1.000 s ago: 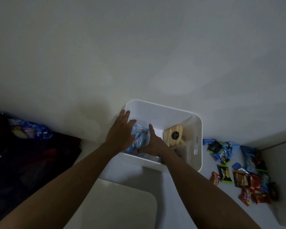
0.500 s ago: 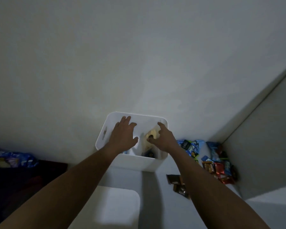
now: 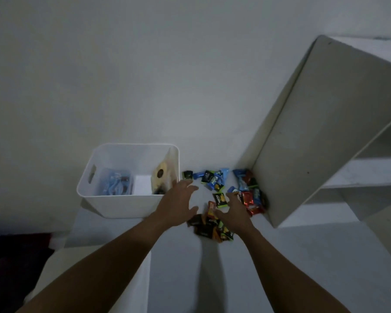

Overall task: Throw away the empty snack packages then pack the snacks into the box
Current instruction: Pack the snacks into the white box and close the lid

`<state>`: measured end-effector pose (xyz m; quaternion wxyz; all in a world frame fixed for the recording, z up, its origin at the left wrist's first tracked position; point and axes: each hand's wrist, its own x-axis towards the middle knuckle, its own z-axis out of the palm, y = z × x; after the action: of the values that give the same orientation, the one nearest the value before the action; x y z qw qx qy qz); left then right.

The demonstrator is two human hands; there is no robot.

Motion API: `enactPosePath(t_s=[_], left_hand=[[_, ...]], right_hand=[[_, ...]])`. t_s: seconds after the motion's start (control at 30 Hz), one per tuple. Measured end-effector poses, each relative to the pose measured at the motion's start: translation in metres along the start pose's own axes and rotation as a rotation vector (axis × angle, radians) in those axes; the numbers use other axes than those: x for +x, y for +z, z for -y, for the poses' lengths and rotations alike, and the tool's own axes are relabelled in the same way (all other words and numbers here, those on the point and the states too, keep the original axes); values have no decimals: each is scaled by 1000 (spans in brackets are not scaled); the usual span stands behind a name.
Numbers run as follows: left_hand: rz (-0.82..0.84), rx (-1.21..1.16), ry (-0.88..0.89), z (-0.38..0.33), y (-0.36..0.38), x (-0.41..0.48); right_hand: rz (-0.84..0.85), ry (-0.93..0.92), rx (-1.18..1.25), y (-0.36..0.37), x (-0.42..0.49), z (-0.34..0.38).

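1. My left hand [image 3: 176, 205]: grip spread and empty, just right of the box [image 3: 122, 204].
2. My right hand [image 3: 234, 213]: grip spread and empty, over the snacks [image 3: 226, 197], fingertips among them.
3. Snacks: loose on the surface [image 3: 178, 267] between box and shelf [image 3: 314, 136], some between my hands.
4. Box: white, already holding blue packets [image 3: 116, 184].

Both bare forearms reach forward from the lower edge, converging to the right of the white box [image 3: 113, 206]; the left hand [image 3: 176, 205] hangs palm down just beside that box's right corner, fingers spread and empty; the right hand [image 3: 234, 213] sits farther right, fingers splayed, seemingly holding nothing.
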<state>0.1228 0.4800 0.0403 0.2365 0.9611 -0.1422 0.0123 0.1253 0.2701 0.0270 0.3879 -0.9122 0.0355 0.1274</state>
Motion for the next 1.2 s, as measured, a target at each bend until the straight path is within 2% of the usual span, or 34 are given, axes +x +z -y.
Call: enactPosePath(t_s=[0.17,0.3,0.47,0.57,0.63,0.73,0.87,1.03,1.2], left_hand=[[218,302,127,-2,54,12],[356,323,215,4,96,36],[472,259,126,33,137,55],[515,264,110,47,157,60],[528,254,99,50,167,67],[526,243,117,53,173,84],[532,250,172,55,179,107],[461,199,239,52,193,132],[418,199,277,52,202,157]], right_hand=[[36,105,-60,4,6,-72],[71,4,-225,10,19,-108],[192,-53,-472,21,49,-145],[186,-92,-569,20,67,-158],[150,-73,-559,12,80,-164],[88,-38,-421,-6,105,-173],[146,-54,-296,-23,137,-177],[258,-230,-373,-17,180,-184],[142,-466,-557,3,196,-176]])
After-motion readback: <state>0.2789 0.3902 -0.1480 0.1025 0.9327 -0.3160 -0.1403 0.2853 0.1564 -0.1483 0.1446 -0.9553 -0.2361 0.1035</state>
